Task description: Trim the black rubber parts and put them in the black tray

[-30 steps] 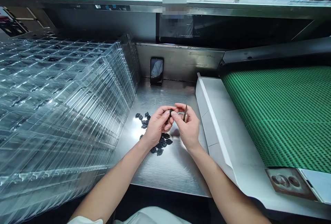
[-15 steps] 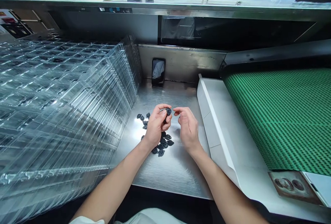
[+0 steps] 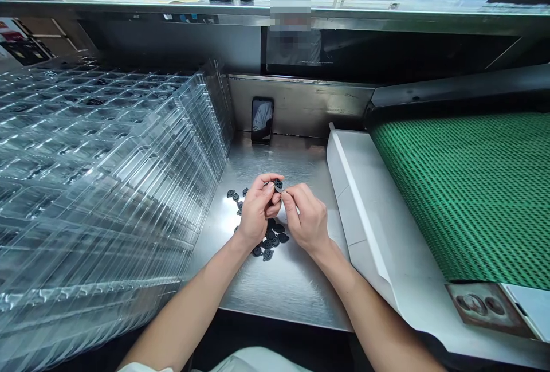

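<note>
Between the thumb and fingers of my left hand [image 3: 256, 208] is a small round black part [image 3: 278, 184] with holes in its face. My right hand [image 3: 307, 216] has its thumb and forefinger pinched together at the lower edge of that part; whether something separate is in the pinch is too small to tell. Beneath and left of my hands, several similar black parts [image 3: 268, 254] lie loose on the metal worktop [image 3: 283, 294]. Some of them are hidden by my left hand.
Tall stacks of clear plastic trays [image 3: 141, 148] fill the left side. A phone [image 3: 262, 120] leans against the metal back wall. To the right, a white chute [image 3: 365, 188] runs beside a green conveyor belt [image 3: 472, 188], with a switch panel [image 3: 481, 306] near its front end.
My right hand has moved left to the part in my left hand, and its fingertips have closed into a pinch there. The left hand has turned the part slightly.
</note>
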`<state>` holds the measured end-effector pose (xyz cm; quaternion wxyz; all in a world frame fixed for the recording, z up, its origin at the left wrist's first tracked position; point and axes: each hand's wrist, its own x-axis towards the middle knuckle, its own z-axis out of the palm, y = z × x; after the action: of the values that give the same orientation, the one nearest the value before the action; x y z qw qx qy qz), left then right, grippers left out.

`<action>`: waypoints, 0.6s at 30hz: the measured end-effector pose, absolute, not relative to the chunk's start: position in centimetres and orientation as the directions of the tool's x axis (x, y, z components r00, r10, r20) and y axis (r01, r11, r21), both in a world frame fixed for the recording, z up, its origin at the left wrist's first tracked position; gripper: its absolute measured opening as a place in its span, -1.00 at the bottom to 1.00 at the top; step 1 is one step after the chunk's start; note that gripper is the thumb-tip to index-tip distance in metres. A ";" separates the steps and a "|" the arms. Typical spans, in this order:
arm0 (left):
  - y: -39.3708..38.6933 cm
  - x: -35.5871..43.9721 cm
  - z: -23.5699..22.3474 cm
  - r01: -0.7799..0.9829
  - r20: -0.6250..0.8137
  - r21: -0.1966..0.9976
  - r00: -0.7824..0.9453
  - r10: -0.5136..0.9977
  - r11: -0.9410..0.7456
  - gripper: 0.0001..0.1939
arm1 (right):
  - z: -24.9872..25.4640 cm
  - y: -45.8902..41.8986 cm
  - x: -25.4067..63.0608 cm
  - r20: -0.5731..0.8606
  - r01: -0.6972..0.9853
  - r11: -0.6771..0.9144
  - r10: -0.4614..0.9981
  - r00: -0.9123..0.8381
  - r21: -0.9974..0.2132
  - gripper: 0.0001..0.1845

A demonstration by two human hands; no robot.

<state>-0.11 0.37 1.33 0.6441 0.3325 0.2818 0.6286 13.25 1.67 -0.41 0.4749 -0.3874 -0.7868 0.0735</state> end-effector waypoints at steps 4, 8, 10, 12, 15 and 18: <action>0.3 -0.2 1.3 -0.623 0.050 0.782 0.048 0.998 -0.009 -0.60 | -0.4 1.7 13.3 0.681 0.571 0.673 0.688 -0.251 -0.470 -0.66; 0.4 -0.2 1.2 -0.622 0.044 0.783 0.045 0.998 -0.007 -0.60 | -0.4 1.7 13.3 0.693 0.589 0.674 0.676 -0.249 -0.446 -0.67; 0.4 -0.3 1.2 -0.622 0.045 0.783 0.047 0.998 -0.006 -0.60 | -0.5 1.7 13.3 0.700 0.586 0.677 0.671 -0.244 -0.445 -0.70; 0.4 -0.3 1.1 -0.625 0.048 0.781 0.052 0.997 -0.005 -0.62 | -0.6 1.7 13.3 0.707 0.579 0.679 0.668 -0.232 -0.451 -0.72; 0.4 -0.3 1.0 -0.634 0.056 0.773 0.055 0.997 -0.009 -0.64 | -0.7 1.7 13.2 0.711 0.577 0.677 0.668 -0.220 -0.457 -0.74; 0.4 -0.3 1.0 -0.638 0.059 0.770 0.054 0.997 -0.011 -0.64 | -0.7 1.7 13.2 0.703 0.578 0.672 0.675 -0.223 -0.463 -0.73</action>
<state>-0.29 0.37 1.02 0.6476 0.3279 0.2739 0.6310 13.17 1.67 -0.73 0.4767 -0.4015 -0.7804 0.0511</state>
